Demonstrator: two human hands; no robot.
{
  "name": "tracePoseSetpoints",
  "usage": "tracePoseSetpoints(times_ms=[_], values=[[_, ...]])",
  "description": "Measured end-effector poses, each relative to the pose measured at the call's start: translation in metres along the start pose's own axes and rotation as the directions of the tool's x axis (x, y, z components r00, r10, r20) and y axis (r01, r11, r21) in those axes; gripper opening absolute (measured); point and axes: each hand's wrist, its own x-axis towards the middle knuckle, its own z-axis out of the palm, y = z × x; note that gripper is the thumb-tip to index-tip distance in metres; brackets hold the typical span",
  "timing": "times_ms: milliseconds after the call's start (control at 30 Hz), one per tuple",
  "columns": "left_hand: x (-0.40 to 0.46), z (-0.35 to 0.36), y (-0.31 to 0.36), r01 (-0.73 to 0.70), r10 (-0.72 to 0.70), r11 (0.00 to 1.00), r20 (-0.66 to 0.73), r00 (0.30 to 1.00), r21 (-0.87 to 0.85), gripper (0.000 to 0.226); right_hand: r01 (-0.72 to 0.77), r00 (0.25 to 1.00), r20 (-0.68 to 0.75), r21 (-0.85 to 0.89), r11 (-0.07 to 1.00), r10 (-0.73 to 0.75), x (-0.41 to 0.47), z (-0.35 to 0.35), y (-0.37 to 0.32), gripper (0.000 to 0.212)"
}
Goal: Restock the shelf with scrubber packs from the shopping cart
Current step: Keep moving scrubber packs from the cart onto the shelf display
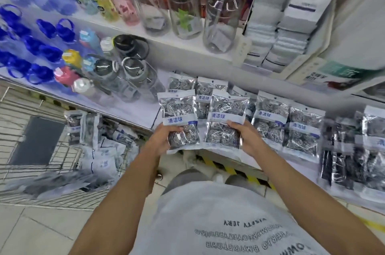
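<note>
My left hand (162, 140) grips one clear scrubber pack (179, 113) with steel-wool balls and a blue-and-white label. My right hand (248, 140) grips a second scrubber pack (226, 121) beside it. Both packs hang just above the front edge of the white lower shelf (133, 109). Several more scrubber packs (270, 117) lie in rows on that shelf behind and to the right. The wire shopping cart (52, 150) stands at the lower left, with more scrubber packs (104, 146) heaped inside it.
Water bottles (135, 80) crowd the shelf's left part, and taller bottles (223, 11) stand on the upper shelf. Stacks of white packaged goods (289, 25) fill the upper right. Yellow-black hazard tape (231, 169) marks the shelf base near my feet.
</note>
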Motion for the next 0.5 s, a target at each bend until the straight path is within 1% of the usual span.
tracePoseSetpoints(times_ms=[67,100,167,300,400,500], values=[[0.018,-0.005,0.017,0.013,-0.013,0.999,0.003,1.0,0.033,0.036,0.0,1.0,-0.029,0.004,1.0,0.0,0.008,0.018,-0.013,0.049],[0.027,-0.007,0.025,0.016,-0.017,0.999,0.006,1.0,0.043,0.033,-0.008,0.998,-0.057,0.01,1.0,0.009,0.013,0.026,-0.02,0.045],[0.046,-0.014,0.041,0.013,-0.014,0.994,0.012,1.0,0.108,0.032,-0.036,0.993,-0.108,0.01,0.999,0.036,0.027,0.041,-0.027,0.046],[0.089,-0.028,0.067,-0.011,0.012,0.976,-0.006,1.0,0.218,0.041,-0.075,0.983,-0.167,-0.012,0.997,0.072,0.058,0.062,-0.035,0.045],[0.118,-0.033,0.083,-0.031,0.034,0.961,-0.007,0.999,0.276,0.054,-0.068,0.981,-0.186,-0.014,0.998,0.064,0.076,0.076,-0.042,0.044],[0.14,-0.033,0.093,-0.084,0.081,0.953,0.023,0.996,0.292,0.056,-0.059,0.975,-0.216,-0.058,0.997,0.045,0.092,0.086,-0.049,0.033]])
